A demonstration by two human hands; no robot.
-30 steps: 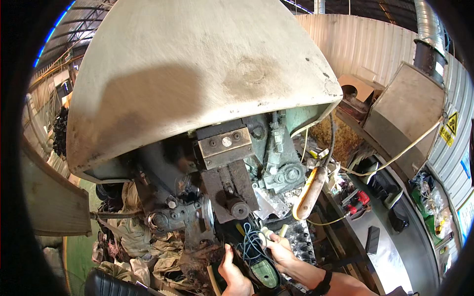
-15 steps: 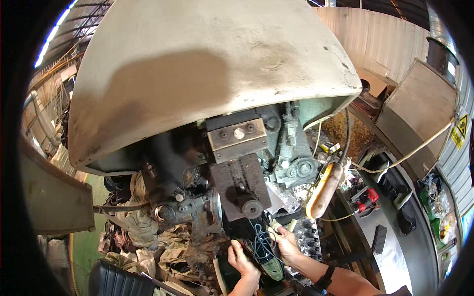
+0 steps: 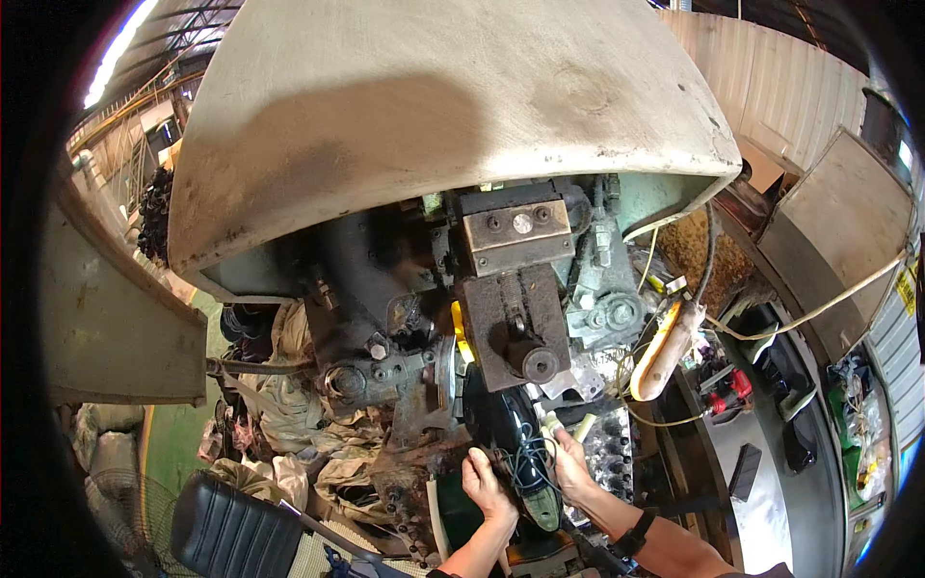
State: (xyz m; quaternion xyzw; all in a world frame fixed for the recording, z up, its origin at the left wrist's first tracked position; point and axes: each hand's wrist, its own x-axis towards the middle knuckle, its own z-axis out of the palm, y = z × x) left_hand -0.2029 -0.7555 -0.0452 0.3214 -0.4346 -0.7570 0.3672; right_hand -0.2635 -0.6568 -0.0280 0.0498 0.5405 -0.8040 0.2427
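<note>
Between my hands is a black shoe upper (image 3: 511,424) with a thin grey-blue cord (image 3: 525,462) wound over it. A green shoe last (image 3: 543,509) shows at its end nearest me. My left hand (image 3: 488,486) grips the shoe's left side, and my right hand (image 3: 570,464) holds its right side, fingers partly hidden. The shoe's far end lies under a dark metal block (image 3: 515,328) of the machine, beside a round metal part (image 3: 445,378) on the left. A yellow glow (image 3: 462,332) shows behind the shoe's far end.
A large cream machine hood (image 3: 434,125) overhangs the work. At right hangs a lit lamp (image 3: 667,356) on a cable. Beyond it, a bench carries a red tool (image 3: 729,392) and several dark shoes (image 3: 796,438). Crumpled cloth (image 3: 289,419) and a black seat (image 3: 231,525) are at left.
The shoe stays in both hands and its far end now reaches further in under the metal block. A yellow glow has appeared there. The whole view has shifted.
</note>
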